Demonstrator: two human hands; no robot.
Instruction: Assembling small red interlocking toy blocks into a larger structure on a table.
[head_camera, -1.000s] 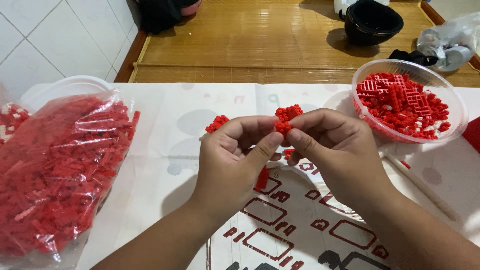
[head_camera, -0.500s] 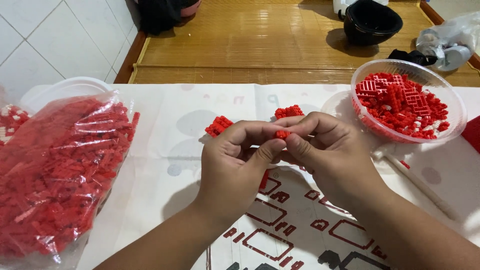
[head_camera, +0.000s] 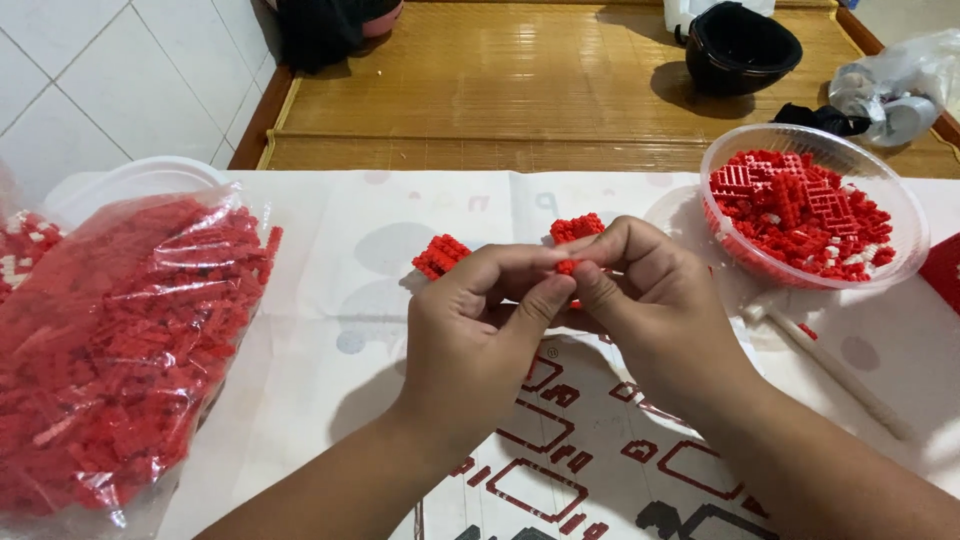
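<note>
My left hand (head_camera: 478, 335) and my right hand (head_camera: 655, 310) meet at the fingertips over a white printed sheet (head_camera: 380, 400). Between thumbs and forefingers they pinch a tiny red brick piece (head_camera: 566, 266); most of it is hidden by the fingers. Just beyond my hands two small red brick assemblies lie on the sheet, one (head_camera: 441, 255) to the left and one (head_camera: 577, 227) right behind my right fingers.
A large clear plastic bag of loose red bricks (head_camera: 120, 350) fills the left side. A clear round bowl (head_camera: 895, 255) with red brick pieces stands at the right. Behind the sheet lie a bamboo mat (head_camera: 500, 90), a black bowl (head_camera: 740, 45) and a crumpled plastic bag (head_camera: 895, 90).
Both hands have lowered slightly toward the sheet, and the red assembly that was between the fingertips now lies on the sheet behind them. Only a tiny red piece stays pinched.
</note>
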